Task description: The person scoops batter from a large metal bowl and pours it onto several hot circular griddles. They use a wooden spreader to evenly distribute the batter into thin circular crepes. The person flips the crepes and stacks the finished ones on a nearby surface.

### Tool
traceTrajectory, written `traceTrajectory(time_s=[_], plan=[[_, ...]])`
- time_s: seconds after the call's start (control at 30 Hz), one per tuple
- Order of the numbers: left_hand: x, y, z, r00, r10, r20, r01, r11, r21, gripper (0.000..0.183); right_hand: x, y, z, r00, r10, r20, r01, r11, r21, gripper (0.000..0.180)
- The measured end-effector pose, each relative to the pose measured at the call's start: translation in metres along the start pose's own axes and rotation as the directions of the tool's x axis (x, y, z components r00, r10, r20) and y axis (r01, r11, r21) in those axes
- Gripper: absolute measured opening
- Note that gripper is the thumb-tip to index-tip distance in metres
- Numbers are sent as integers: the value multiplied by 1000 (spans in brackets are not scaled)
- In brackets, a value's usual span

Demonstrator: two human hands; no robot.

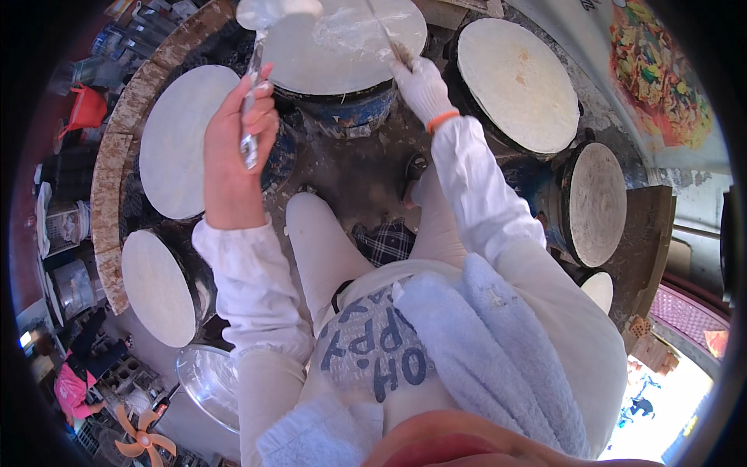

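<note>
My bare left hand (230,125) grips the metal handle (250,119) of a ladle-like tool. A smooth white mass (280,13) sits at the tool's far end, cut off by the top edge; whether it is dough or a coated bowl I cannot tell. My right hand (421,90), in a white knit glove, holds a long thin-bladed spatula (382,26) over the front griddle (327,98). A thin wet-looking white layer (350,64) covers that round griddle, with uneven streaks under the blade.
Around me stand several round griddles on drums: white-topped ones at left (181,143), lower left (157,289) and right (519,87), and a greyer one (596,204). A metal basin (210,379) and an orange fan (142,439) are at lower left. Another person (73,379) is beyond.
</note>
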State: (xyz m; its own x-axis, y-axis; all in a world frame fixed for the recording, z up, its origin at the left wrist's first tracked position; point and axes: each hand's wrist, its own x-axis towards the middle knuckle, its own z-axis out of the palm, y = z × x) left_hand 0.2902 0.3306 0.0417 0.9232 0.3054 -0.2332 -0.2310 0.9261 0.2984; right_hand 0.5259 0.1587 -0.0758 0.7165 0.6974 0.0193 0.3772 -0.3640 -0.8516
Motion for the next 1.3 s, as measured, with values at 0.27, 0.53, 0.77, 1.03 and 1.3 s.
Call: traceTrajectory(time_s=[0.27, 0.53, 0.77, 1.03, 1.3], plan=[[-7, -24, 7, 950, 108, -294, -48, 977, 206, 21, 17, -18, 24, 986, 39, 164, 46, 872, -487, 40], [-89, -46, 33, 932, 2, -361, 98, 961, 258, 28, -123, -19, -5, 939, 78, 335, 91, 883, -460, 48], [-121, -129, 57, 954, -177, -243, 272, 851, 449, 36, -276, 33, -97, 973, 169, -157, -157, 984, 84, 51], [-95, -220, 62, 696, -705, -135, 712, 656, 249, 36, -424, 12, -166, 649, 608, -457, -436, 790, 431, 58], [-50, -351, 127, 611, -787, -83, 645, 434, 629, 36, -518, 3, -201, 390, 736, -554, -205, 655, 727, 51]])
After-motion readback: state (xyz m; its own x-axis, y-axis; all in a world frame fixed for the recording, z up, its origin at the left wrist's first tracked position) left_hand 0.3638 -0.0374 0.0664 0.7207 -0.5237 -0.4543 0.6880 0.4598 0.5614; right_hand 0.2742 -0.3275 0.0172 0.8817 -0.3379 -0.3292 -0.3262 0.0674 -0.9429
